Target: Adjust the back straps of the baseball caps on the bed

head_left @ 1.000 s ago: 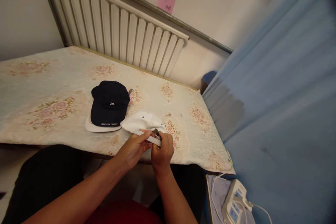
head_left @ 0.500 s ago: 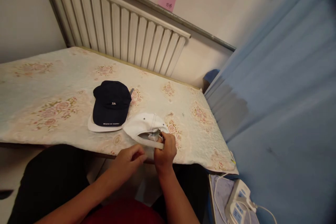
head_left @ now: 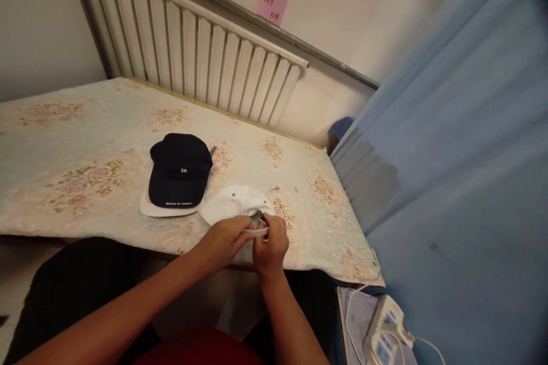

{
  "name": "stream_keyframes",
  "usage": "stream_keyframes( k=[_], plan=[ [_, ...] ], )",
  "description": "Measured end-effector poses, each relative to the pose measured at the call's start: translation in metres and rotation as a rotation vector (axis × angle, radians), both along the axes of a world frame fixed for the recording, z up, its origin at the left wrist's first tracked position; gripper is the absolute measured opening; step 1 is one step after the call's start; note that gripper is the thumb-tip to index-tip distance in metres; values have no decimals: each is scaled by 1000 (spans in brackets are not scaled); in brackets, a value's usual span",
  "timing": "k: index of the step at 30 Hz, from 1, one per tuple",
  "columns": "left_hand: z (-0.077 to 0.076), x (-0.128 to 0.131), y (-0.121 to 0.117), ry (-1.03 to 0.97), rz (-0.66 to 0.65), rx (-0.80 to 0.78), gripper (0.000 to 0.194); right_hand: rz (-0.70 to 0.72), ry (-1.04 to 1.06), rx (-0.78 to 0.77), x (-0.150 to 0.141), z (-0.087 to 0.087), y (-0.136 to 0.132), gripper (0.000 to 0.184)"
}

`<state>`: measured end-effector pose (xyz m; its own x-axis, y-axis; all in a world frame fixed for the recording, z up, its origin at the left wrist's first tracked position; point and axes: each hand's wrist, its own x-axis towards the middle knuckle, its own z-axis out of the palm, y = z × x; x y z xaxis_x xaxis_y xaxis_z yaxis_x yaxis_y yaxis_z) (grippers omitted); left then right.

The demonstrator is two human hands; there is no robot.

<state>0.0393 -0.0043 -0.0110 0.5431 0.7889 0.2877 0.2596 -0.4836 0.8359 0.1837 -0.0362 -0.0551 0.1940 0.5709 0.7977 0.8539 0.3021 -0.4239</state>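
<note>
A white cap (head_left: 233,201) lies at the near edge of the bed, its back strap facing me. My left hand (head_left: 229,238) pinches the strap from the left side. At the strap's right end, by the metal buckle, my right hand (head_left: 272,239) is closed on the same cap. The fingers of both hands almost meet, and partly hide the strap and the cap's back opening. Just left of the white cap rests a dark navy cap (head_left: 180,168) with small white lettering on its brim. Beneath it, another white brim (head_left: 165,210) sticks out.
The caps lie on a floral quilted bed cover (head_left: 240,157). A radiator (head_left: 192,48) stands along the wall behind, under a pink note (head_left: 273,1). A blue curtain (head_left: 436,165) hangs on the right. A white power strip (head_left: 383,331) with cords sits at lower right.
My left hand has moved right and up from beside the cap and has taken hold of its strap. My right hand stays on the strap's buckle end.
</note>
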Motion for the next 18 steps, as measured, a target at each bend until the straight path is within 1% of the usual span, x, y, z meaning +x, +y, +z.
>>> stream_keyframes(
  k=[2,4,7,9,11,13,15,16,18],
  plan=[
    [15,-5,13,-40,-13,-40,15,-3,3,-14,7,14,10,27],
    [38,-10,27,-100,41,-90,16,-15,7,-7,15,33,23,25],
    [73,-14,49,-256,82,-204,19,-11,-22,31,25,63,48,22],
    [88,-13,66,-376,73,-258,21,-15,-53,71,29,79,65,22],
    [93,-10,86,-470,67,-260,21,-32,-81,99,33,91,82,22],
    [91,-5,106,-514,91,-247,20,-49,-117,103,38,98,99,23],
    [85,0,121,-575,96,-282,20,-60,-164,88,45,103,114,22],
    [83,1,126,-619,90,-304,20,-62,-192,74,48,106,119,22],
    [83,4,128,-707,64,-353,21,-61,-255,50,56,116,126,22]
  ],
)
